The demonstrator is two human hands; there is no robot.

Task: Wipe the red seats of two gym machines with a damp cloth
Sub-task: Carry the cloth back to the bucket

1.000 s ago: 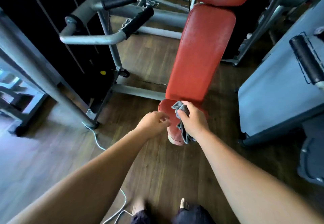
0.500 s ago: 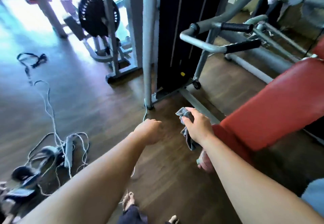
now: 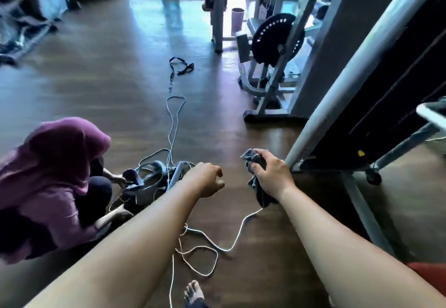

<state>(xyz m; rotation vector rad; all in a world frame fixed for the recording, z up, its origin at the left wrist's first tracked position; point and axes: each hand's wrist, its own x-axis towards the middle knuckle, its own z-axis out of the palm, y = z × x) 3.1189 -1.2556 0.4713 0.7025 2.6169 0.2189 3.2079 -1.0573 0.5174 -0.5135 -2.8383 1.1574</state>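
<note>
My right hand (image 3: 271, 175) grips a crumpled grey cloth (image 3: 255, 184), which hangs below the fingers over the wooden floor. My left hand (image 3: 208, 179) is held out beside it with its fingers curled and nothing in it. Of the red seat (image 3: 432, 276), only a small corner shows at the lower right edge, behind my right forearm. Both hands are well away from it.
A person in purple (image 3: 53, 177) crouches at the left over a heap of straps and gear (image 3: 149, 182). White cables (image 3: 200, 242) trail across the floor near my bare foot (image 3: 194, 293). A grey machine frame (image 3: 337, 114) stands to the right, a weight-plate machine (image 3: 275, 39) further back.
The view has swung left, away from the red bench. My right hand has lifted the cloth off the seat and carries it over the floor. A crouching person has come into view.
</note>
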